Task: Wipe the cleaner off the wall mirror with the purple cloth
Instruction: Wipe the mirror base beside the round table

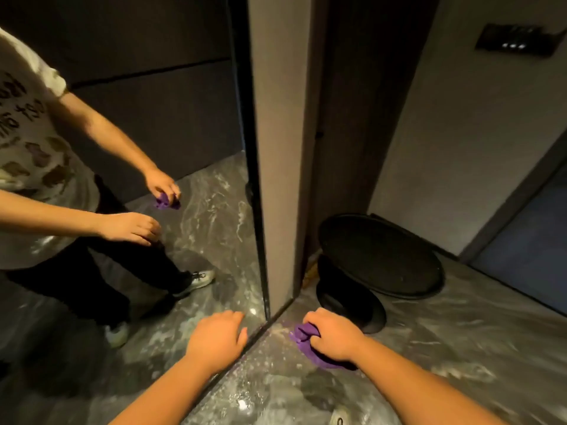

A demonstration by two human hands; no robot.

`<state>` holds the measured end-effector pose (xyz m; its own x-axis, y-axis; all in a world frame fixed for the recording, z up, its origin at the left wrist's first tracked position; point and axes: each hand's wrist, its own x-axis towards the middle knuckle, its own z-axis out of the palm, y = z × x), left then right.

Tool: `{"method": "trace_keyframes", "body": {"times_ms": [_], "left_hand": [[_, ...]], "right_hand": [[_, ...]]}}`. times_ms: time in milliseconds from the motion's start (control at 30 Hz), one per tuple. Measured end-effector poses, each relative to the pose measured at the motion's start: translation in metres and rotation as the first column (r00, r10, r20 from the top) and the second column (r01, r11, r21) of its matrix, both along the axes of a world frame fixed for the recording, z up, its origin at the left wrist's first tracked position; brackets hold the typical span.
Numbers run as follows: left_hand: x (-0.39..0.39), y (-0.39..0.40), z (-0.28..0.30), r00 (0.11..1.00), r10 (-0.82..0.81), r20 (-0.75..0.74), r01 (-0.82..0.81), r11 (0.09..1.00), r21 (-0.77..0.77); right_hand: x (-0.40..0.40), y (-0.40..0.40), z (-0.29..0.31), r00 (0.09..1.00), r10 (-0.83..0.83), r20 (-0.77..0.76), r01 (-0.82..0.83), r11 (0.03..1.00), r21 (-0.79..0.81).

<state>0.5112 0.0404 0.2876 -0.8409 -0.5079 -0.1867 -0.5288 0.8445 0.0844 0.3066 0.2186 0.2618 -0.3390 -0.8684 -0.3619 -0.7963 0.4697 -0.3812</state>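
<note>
Low by the floor, just right of the wall mirror (153,167): right hand (334,335) bunched around the purple cloth (302,335), off the glass. Left hand (219,335) nearer the mirror, fingers loosely curled, holding nothing. Mirror upright, leftward of the cloth.

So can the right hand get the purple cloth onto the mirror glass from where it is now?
Probably yes. The right hand grips the purple cloth low, just right of the mirror edge, and nothing lies between them; the left hand sits beside the edge, not blocking.
</note>
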Motion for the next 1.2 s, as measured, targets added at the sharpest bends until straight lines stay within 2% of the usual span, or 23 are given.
{"method": "trace_keyframes", "body": {"times_ms": [200, 400, 533, 700, 800, 900, 1000, 1100, 1200], "left_hand": [[-0.139, 0.004, -0.039, 0.978, -0.135, 0.158, 0.131, 0.991, 0.036], [-0.26, 0.011, -0.085, 0.955, -0.209, 0.209, 0.177, 0.971, 0.159], [-0.324, 0.017, -0.119, 0.914, -0.271, 0.302, 0.194, 0.946, 0.261], [-0.391, 0.015, -0.171, 0.858, -0.296, 0.421, 0.141, 0.922, 0.362], [-0.425, 0.008, -0.205, 0.881, -0.279, 0.381, 0.14, 0.926, 0.351], [-0.453, 0.002, -0.238, 0.94, -0.271, 0.208, 0.208, 0.937, 0.281], [-0.471, -0.004, -0.264, 0.941, -0.319, 0.112, 0.29, 0.932, 0.218], [-0.481, -0.007, -0.291, 0.913, -0.377, 0.157, 0.347, 0.918, 0.19], [-0.481, -0.009, -0.306, 0.867, -0.425, 0.261, 0.396, 0.905, 0.157]], "right_hand": [[-0.127, 0.038, -0.045, 0.976, -0.21, 0.056, 0.201, 0.97, 0.136], [-0.243, 0.063, -0.089, 0.948, -0.31, 0.065, 0.285, 0.925, 0.251], [-0.296, 0.074, -0.114, 0.916, -0.399, 0.049, 0.369, 0.883, 0.289], [-0.341, 0.074, -0.156, 0.882, -0.471, 0.02, 0.44, 0.837, 0.326], [-0.367, 0.063, -0.184, 0.861, -0.509, 0.023, 0.481, 0.828, 0.289], [-0.391, 0.047, -0.212, 0.847, -0.532, -0.009, 0.524, 0.831, 0.186], [-0.4, 0.033, -0.233, 0.863, -0.493, -0.108, 0.502, 0.861, 0.084], [-0.395, 0.029, -0.256, 0.916, -0.371, -0.153, 0.397, 0.893, 0.213], [-0.389, 0.031, -0.273, 0.909, -0.382, -0.166, 0.408, 0.897, 0.17]]}}
